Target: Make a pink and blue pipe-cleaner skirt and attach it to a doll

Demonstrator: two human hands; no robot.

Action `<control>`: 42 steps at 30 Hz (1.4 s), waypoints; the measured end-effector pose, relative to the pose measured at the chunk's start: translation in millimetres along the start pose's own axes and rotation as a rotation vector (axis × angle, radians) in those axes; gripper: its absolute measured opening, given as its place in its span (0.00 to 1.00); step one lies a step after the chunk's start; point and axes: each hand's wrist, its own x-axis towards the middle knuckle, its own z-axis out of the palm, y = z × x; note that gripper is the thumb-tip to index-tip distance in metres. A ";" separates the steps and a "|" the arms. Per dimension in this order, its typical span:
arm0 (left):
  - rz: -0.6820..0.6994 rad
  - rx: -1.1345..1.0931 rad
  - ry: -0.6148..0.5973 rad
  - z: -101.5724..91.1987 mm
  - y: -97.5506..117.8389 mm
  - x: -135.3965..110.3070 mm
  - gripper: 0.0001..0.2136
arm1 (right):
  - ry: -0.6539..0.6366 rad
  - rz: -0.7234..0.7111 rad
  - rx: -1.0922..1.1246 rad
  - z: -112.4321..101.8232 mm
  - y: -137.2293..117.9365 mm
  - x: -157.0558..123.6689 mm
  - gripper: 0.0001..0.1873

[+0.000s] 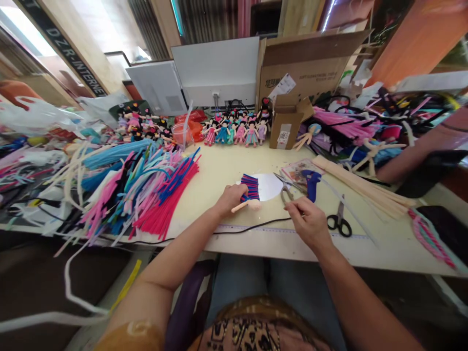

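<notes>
My left hand [234,197] is closed on a small doll [250,189] made of fuzzy chenille stems. Its skirt is striped blue and red and points away from me; a pale head and a beige limb lie toward me. To the right, my right hand [309,222] has its thumb and fingers pinched together just above the table. Whatever is in that pinch, if anything, is hidden. Grey tool handles [287,195] show right beside its fingertips. A white disc [270,187] lies flat between the hands, partly behind the doll.
Black-handled scissors [340,222], a blue glue gun [310,184] and beige stems [361,187] lie at right. Bundled coloured stems [161,195] cover the left. Finished dolls [237,129] stand at the back beside a small carton [285,124]. A black cable [252,227] crosses the front.
</notes>
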 end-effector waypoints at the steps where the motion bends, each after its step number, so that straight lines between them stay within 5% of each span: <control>1: 0.003 -0.001 0.007 2.9 -2.4 1.8 0.03 | 0.005 0.005 0.005 -2.0 -0.7 -1.8 0.14; 6: -0.057 -0.263 0.133 2.5 -4.6 1.9 0.08 | 0.038 0.071 0.063 -2.9 3.8 0.0 0.15; 11: -0.206 -0.744 0.374 -18.3 14.6 -4.2 0.09 | 0.013 0.371 0.298 18.5 23.8 27.9 0.19; 14: -0.271 -1.076 0.370 -27.1 27.3 -5.1 0.09 | -0.170 0.515 0.537 31.7 26.6 42.7 0.29; 16: -0.296 -1.243 0.362 -30.3 33.6 -4.5 0.10 | -0.297 0.527 0.722 37.9 20.7 47.0 0.27; 19: -0.301 -1.418 0.337 -34.9 37.3 -2.3 0.12 | -0.282 0.537 0.971 43.5 8.5 48.4 0.21; 23: -0.392 -1.475 0.421 -43.7 26.8 3.1 0.17 | -0.171 0.541 1.056 40.8 4.0 50.1 0.21; 27: -0.500 -1.437 0.531 -43.7 9.8 10.5 0.17 | -0.241 0.508 1.041 32.7 6.0 54.5 0.19; 33: -0.440 -1.552 0.408 -33.6 18.1 23.2 0.16 | -0.379 0.428 1.087 44.0 -11.1 65.7 0.18; 38: -0.258 -1.667 0.294 -40.7 32.1 35.0 0.18 | -0.340 0.469 1.175 56.9 -20.6 80.1 0.18; 42: -0.252 -1.672 0.311 -40.4 32.9 44.7 0.15 | -0.316 0.468 1.201 59.1 -17.9 90.0 0.17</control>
